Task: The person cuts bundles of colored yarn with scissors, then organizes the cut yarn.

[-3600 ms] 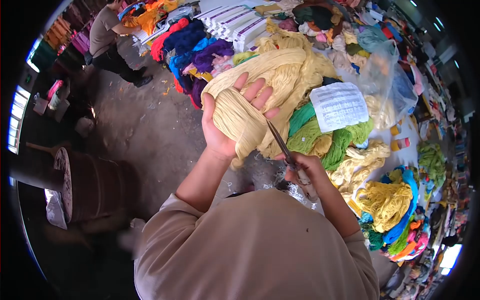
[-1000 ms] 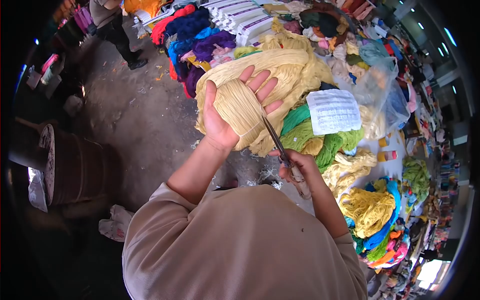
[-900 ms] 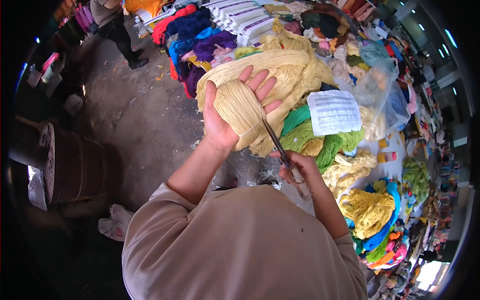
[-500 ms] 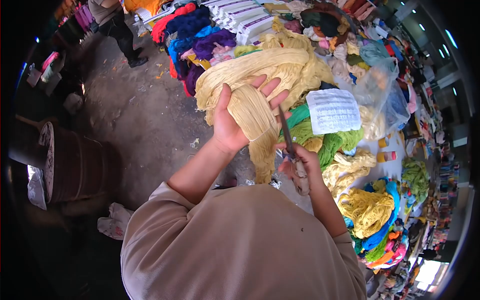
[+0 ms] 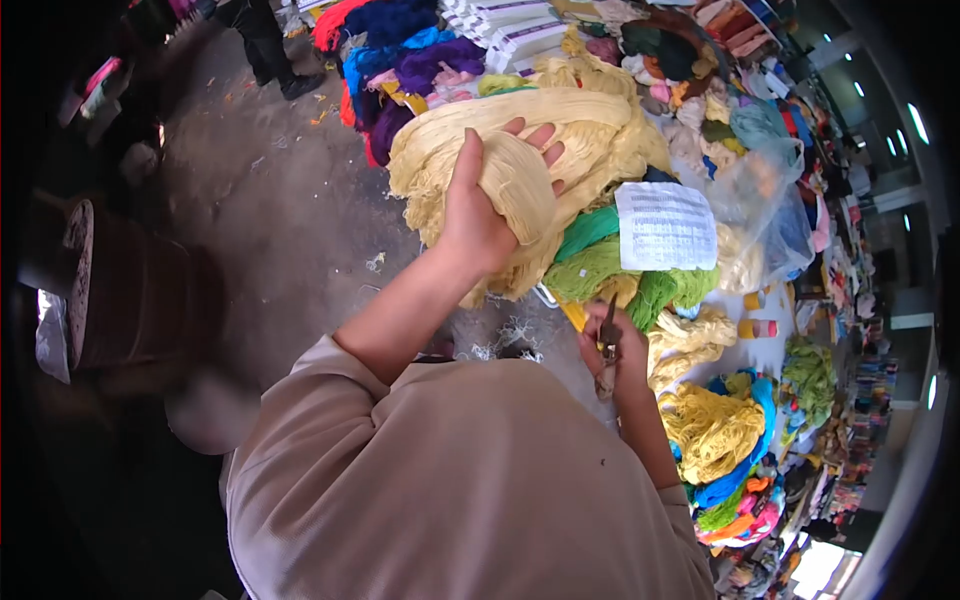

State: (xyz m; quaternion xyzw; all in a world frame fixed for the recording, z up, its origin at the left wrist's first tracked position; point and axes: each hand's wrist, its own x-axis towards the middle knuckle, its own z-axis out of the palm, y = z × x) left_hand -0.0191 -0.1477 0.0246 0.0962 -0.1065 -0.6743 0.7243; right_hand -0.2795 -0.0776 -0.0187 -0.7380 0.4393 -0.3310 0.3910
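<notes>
Cream yarn bundle (image 5: pixel 522 190) lies left of the printed sheet (image 5: pixel 667 226), long axis leaning top-left; our left hand (image 5: pixel 476 212) cradles it, fingers half-curled beneath. Below the sheet, we note our right hand (image 5: pixel 629 350) gripping scissors (image 5: pixel 607 348), apart from the bundle.

Single wide head-worn view, forward and down, close over the wearer's shirt (image 5: pixel 470 480) toward the cream skein (image 5: pixel 522 190).

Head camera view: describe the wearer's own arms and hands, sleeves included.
The greyish-beige shirt has short sleeves: the left sleeve and right sleeve look plain and end around the elbow. Below them the forearms are uncovered. The left hand and right hand are gloveless; no watch, bracelet or ring shows.
</notes>
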